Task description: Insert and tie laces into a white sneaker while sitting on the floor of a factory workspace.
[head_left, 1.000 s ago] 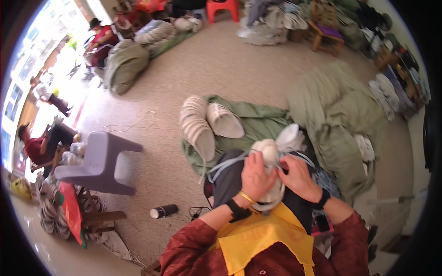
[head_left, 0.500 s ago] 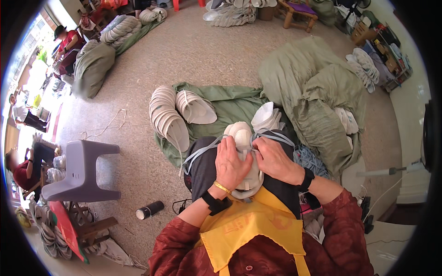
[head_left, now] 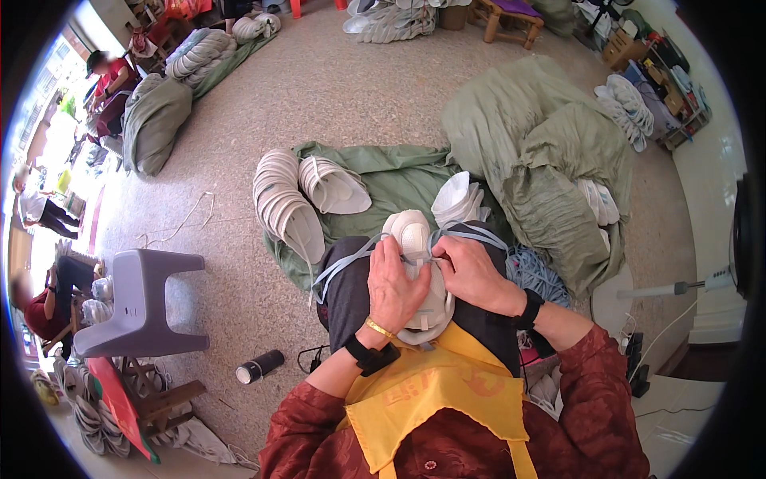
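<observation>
While both hands work at the centre of the frame, the left hand (head_left: 395,287) lies flat over a white moulded mask (head_left: 415,239) on the person's lap, its grip pressing the mask down. The right hand (head_left: 471,271) pinches a pale blue elastic strap (head_left: 471,231) against the mask. Stacks of white masks (head_left: 283,199) rest on a green cloth (head_left: 383,176) on the floor above. A grey plastic stool (head_left: 144,299) stands at left.

White moulded masks (head_left: 415,239) with pale grey-blue straps (head_left: 471,231) lie on my dark trousers (head_left: 351,287). My apron (head_left: 431,399) is yellow, sleeves (head_left: 590,399) rust-red, the cloth (head_left: 391,180) olive green, the stool (head_left: 144,299) lilac-grey.
</observation>
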{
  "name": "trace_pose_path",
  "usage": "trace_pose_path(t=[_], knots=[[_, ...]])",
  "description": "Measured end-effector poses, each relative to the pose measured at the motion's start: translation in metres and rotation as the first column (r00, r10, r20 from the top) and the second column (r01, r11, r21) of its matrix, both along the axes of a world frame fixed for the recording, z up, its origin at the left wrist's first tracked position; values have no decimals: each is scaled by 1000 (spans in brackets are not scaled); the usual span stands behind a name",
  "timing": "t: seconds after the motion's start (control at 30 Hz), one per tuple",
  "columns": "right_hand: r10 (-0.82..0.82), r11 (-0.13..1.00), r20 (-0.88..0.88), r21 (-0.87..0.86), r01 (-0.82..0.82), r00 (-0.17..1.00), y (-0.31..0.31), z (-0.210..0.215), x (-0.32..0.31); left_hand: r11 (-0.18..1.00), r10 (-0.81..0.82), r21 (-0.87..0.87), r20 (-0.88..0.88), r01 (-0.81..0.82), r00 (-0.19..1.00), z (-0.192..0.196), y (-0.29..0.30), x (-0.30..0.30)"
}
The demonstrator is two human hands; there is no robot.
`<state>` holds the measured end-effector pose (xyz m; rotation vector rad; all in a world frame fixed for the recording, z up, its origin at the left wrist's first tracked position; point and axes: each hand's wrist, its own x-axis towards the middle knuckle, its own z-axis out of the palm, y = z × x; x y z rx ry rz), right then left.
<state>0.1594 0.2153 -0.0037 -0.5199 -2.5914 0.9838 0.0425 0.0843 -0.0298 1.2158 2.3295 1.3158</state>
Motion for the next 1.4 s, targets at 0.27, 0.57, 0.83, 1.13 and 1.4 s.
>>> trace_pose_path(t=[0.27, 0.57, 0.83, 1.13, 1.4], knots=[[40, 975, 38, -220, -30, 998, 20, -1, -3, 999, 13, 29, 17, -14, 1000, 0, -2, -1], [270, 935, 18, -245, -258, 963, 31, 10, -6, 997, 2, 72, 44, -5, 999, 4, -8, 3], [333, 832, 40, -482, -274, 942, 45, 7, -8, 996, 14, 84, 75, -20, 997, -2, -11, 7], [260, 954, 45, -167, -250, 965, 24, 16, -12, 994, 85, 44, 197, -95, 977, -5, -6, 4], [372, 915, 33, 157, -373, 928, 21, 14, -10, 998, 30, 46, 171, -38, 985, -7, -7, -2]])
